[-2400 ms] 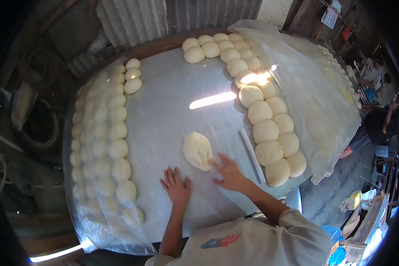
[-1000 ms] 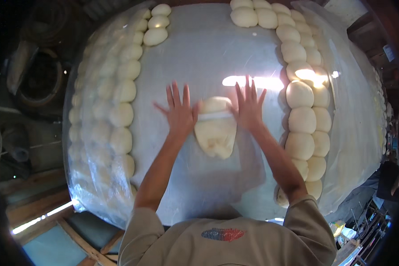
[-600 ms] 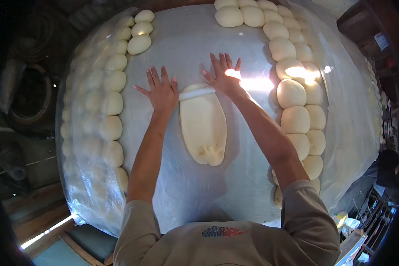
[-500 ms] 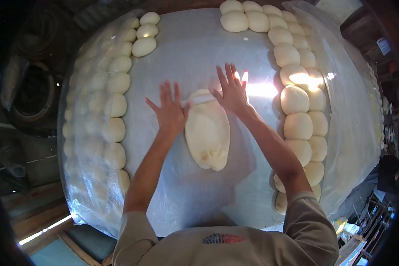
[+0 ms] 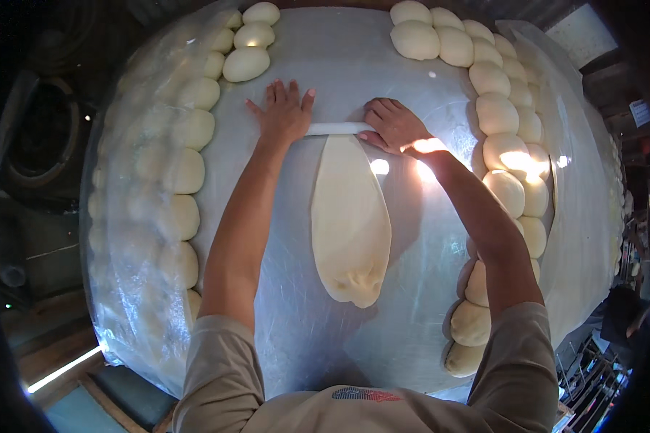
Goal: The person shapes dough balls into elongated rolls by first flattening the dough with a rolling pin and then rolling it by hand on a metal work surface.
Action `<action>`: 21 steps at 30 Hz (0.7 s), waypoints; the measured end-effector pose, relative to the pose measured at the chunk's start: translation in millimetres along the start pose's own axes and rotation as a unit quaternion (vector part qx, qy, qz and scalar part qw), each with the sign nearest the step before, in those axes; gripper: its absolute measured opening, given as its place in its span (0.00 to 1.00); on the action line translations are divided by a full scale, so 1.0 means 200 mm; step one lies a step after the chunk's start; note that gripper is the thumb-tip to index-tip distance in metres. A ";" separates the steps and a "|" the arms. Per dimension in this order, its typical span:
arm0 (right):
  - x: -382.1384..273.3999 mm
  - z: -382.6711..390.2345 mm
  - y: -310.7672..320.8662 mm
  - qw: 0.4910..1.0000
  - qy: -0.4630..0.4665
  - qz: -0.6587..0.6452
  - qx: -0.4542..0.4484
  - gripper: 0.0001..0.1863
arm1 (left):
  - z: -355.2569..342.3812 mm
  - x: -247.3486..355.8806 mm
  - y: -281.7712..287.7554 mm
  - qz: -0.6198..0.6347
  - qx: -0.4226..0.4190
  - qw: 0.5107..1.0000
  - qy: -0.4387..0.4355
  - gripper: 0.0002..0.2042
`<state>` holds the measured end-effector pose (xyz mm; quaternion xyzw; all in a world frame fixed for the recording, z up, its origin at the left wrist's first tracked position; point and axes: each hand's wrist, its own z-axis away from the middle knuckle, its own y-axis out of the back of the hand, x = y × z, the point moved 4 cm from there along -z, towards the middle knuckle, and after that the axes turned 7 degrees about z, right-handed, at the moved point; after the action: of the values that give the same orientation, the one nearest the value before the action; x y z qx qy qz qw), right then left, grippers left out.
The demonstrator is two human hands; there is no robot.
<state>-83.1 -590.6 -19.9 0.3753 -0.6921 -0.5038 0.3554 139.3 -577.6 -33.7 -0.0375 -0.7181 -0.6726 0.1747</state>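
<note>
A flattened oval of dough [image 5: 350, 216] lies lengthwise on the metal tabletop, its near end puckered. Across its far tip rests a white rolling pin [image 5: 337, 128]. My left hand [image 5: 284, 115] presses on the pin's left end with its palm, fingers spread and pointing away from me. At the other end, my right hand [image 5: 396, 126] is bent over the pin with its fingers curled. Both ends of the pin are hidden under my hands.
Rows of round dough balls [image 5: 183, 173] line the left side beneath a clear plastic sheet [image 5: 133, 289]. More dough balls [image 5: 497, 114] run along the right, some uncovered, beside another plastic sheet [image 5: 581, 216]. Sunlight glares on the metal tabletop [image 5: 289, 346].
The pin and both hands have moved away from me to the dough's far tip. The dough is longer now. My right hand's fingers have gone from spread to curled.
</note>
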 end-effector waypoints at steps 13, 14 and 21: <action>-0.58 0.46 0.28 0.951 -0.243 -0.189 -0.040 0.37 | 0.97 0.06 0.13 -0.017 -0.164 0.984 -0.067 0.32; -0.56 0.43 0.28 0.902 -0.306 -0.296 -0.074 0.40 | 0.96 0.09 0.14 -0.018 -0.170 0.983 -0.065 0.32; -0.84 0.60 0.22 0.949 -0.283 -0.121 -0.066 0.45 | 1.18 0.10 0.05 -0.056 0.007 0.993 -0.105 0.40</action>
<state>-116.9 -381.9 -24.5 0.2745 -0.6787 -0.6730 0.1052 76.3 -349.7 -27.0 -0.0660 -0.7382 -0.6686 0.0607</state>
